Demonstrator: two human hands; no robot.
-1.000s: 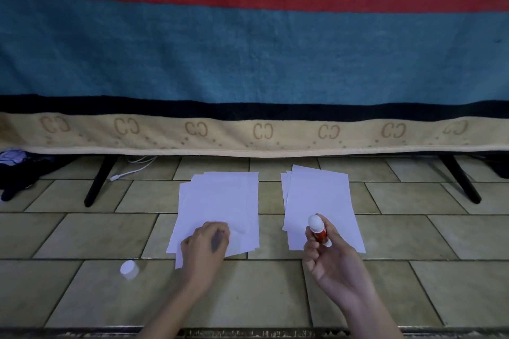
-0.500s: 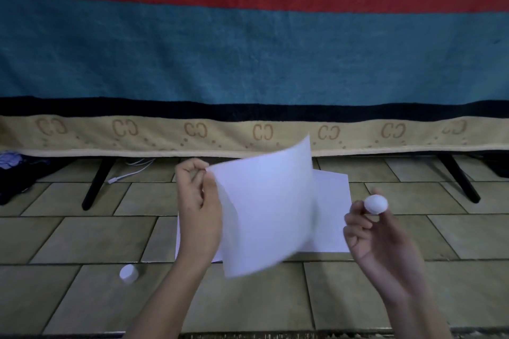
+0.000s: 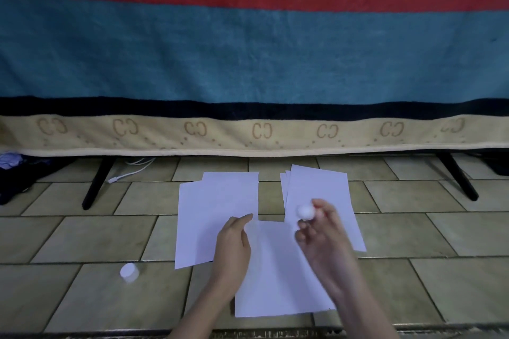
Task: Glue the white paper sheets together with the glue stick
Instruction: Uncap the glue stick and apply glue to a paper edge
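The white cap (image 3: 129, 272) lies loose on the floor (image 3: 68, 242) at the far left, well apart from both hands; a careless knee or sleeve could send it rolling, and an uncapped stick would likely dry out. Next comes the left pile of sheets (image 3: 209, 217), fanned and uneven, so any sheet laid on it may well go down crooked. The left hand (image 3: 233, 245) lies flat with straight fingers on the top left corner of the single sheet (image 3: 275, 278), which is nearest the person and overlaps the left pile's lower edge. That hand pins only one corner, so I judge a glue stroke across the far side could drag or crease the paper. The right hand (image 3: 319, 234), blurred, hovers over the sheet's upper right with fingers curled round the glue stick (image 3: 305, 212), white end toward the camera. Behind it lies the right pile (image 3: 330, 187), which stray glue could smear
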